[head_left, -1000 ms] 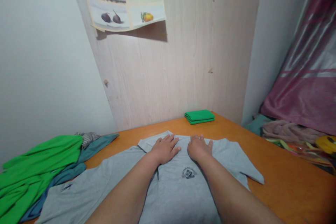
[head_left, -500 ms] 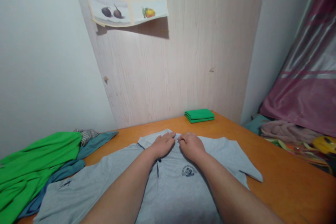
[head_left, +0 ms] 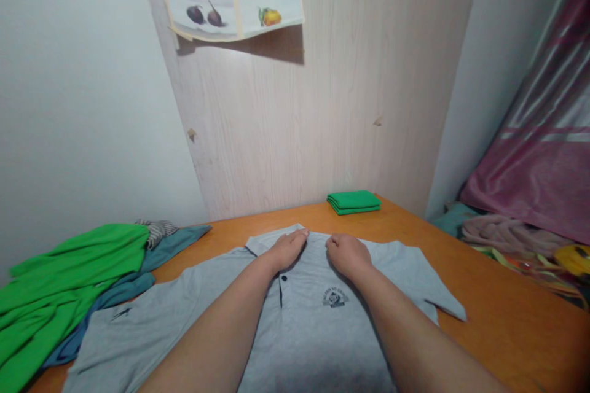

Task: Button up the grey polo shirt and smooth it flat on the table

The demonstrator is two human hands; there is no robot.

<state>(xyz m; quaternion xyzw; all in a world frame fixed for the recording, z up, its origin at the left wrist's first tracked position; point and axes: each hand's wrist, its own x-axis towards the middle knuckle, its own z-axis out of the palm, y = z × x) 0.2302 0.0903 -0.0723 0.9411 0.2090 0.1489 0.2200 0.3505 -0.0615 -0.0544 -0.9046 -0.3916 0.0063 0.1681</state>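
A light grey polo shirt (head_left: pixel 313 338) lies spread on the orange table, front side up, with its collar towards the wall. It has a dark button and a dark round print on the chest. My left hand (head_left: pixel 289 249) rests flat on the left part of the collar, fingers stretched out and together. To its right, my right hand (head_left: pixel 348 255) is closed at the other side of the collar, its fingers curled against the grey fabric. The fingertips are partly hidden. One sleeve reaches out on each side.
A folded green cloth (head_left: pixel 354 202) sits at the table's (head_left: pixel 498 307) far edge. Heaped at left are a bright green garment (head_left: pixel 78 264) and blue-grey clothing (head_left: pixel 177 249). A pink curtain (head_left: pixel 530 178) and piled fabrics (head_left: pixel 511 233) stand beyond the right edge.
My right hand has shifted right along the collar, away from my left hand, and its fingers are more curled. My left hand stays nearly in place. The view has tilted slightly.
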